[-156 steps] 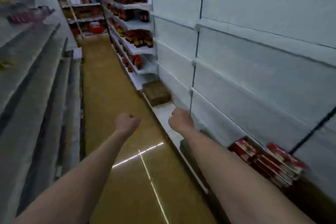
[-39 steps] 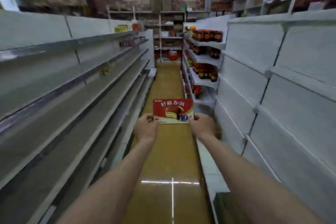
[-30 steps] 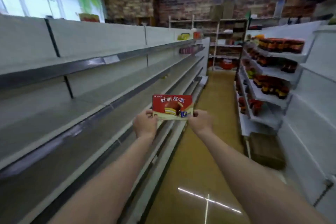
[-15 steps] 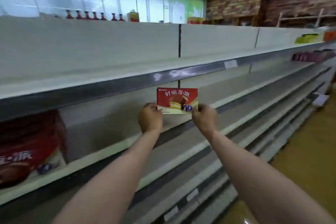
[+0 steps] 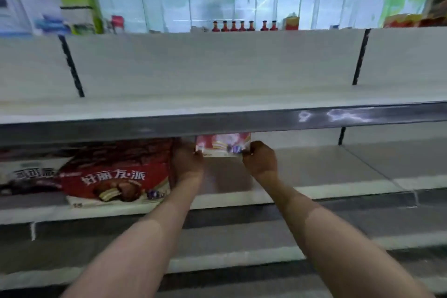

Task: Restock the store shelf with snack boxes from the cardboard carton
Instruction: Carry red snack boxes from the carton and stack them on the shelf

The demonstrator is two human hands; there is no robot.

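Both hands, the left hand (image 5: 187,159) and the right hand (image 5: 260,161), pinch the ends of one snack box (image 5: 222,145), which half a second ago hung in front of the shelving and now sits in under the upper shelf lip (image 5: 217,123), low over the shelf (image 5: 314,169). It lies just right of the stocked boxes (image 5: 113,176). Placement looks nearly done; whether it touches down I cannot tell.

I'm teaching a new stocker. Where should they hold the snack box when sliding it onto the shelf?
By its two short ends, from the aisle side: the left hand and right hand pinch the upright snack box there, leaving its base free to meet the shelf.
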